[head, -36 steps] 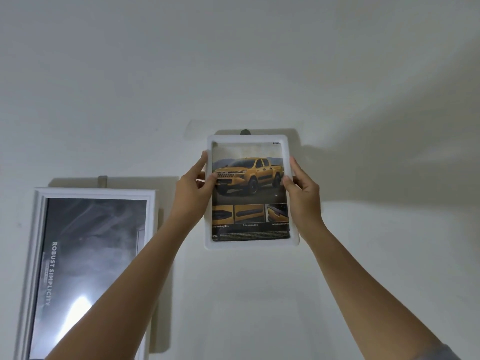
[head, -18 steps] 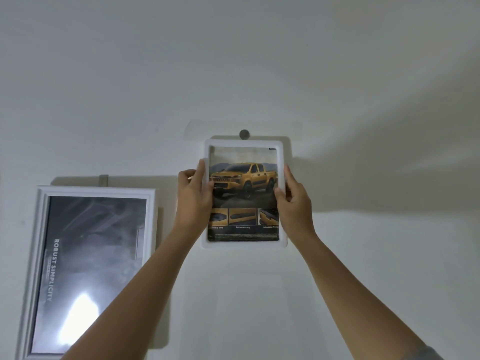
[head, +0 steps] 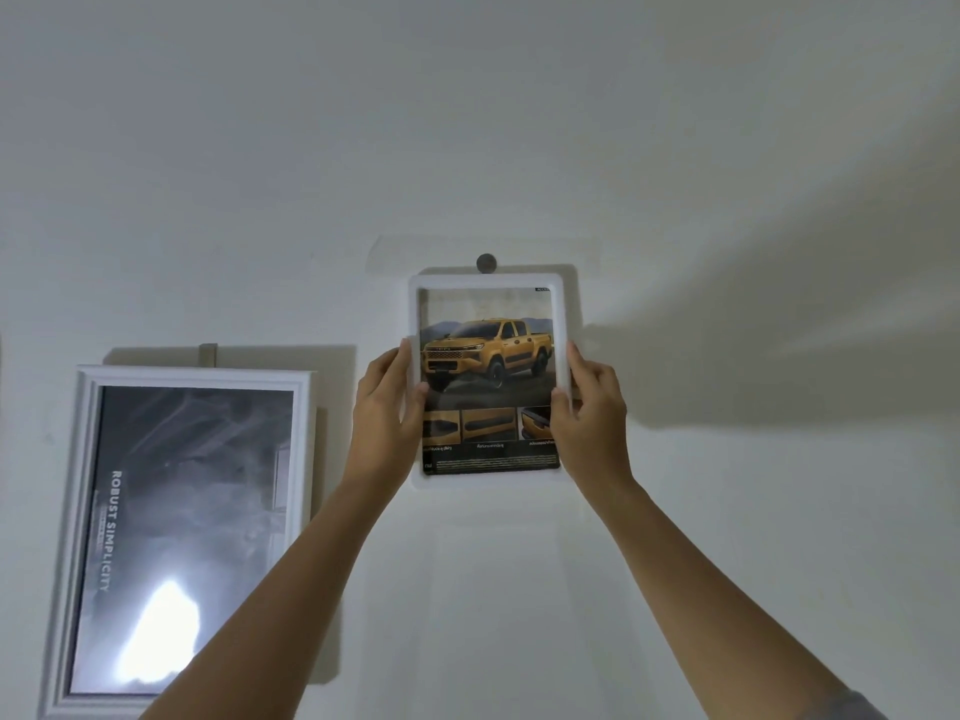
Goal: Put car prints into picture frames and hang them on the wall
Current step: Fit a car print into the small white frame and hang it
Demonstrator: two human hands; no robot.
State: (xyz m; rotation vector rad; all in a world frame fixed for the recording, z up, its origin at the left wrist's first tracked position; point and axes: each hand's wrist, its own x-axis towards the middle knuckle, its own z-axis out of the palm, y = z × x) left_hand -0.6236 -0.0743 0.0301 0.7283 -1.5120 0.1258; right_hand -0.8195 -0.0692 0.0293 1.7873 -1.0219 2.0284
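Gripping a small white picture frame (head: 485,280) by its two long sides, both hands press it upright against the white wall (head: 727,148) in the head view. The left hand (head: 387,407) wraps the frame's left edge, thumb lying over the front of the rim and the other fingers tucked behind, out of sight. The right hand (head: 592,413) clamps the right edge the same way, thumb on the front, fingers mostly hidden behind the frame. Inside the frame sits the car print (head: 488,376), showing a yellow pickup truck above three small detail pictures and lines of text too fine to read. The print's lower corners look slightly rounded and its bottom edge sits a little askew in the opening. Just above the frame's top edge, touching or nearly touching it, a small round grey wall hook (head: 485,262) sticks out; whether the frame is caught on it cannot be told, since the back is hidden. A faint rectangular patch surrounds the hook on the wall. Toward the wall's lower left hangs a larger white frame (head: 78,511) from a grey bracket (head: 208,354), its dark print reading "ROBUST SIMPLICITY" sideways, with a bright glare washing out the lower part. Its bottom right corner is hidden by the left forearm. A grey sleeve (head: 852,706) is cut off at the lower right corner.
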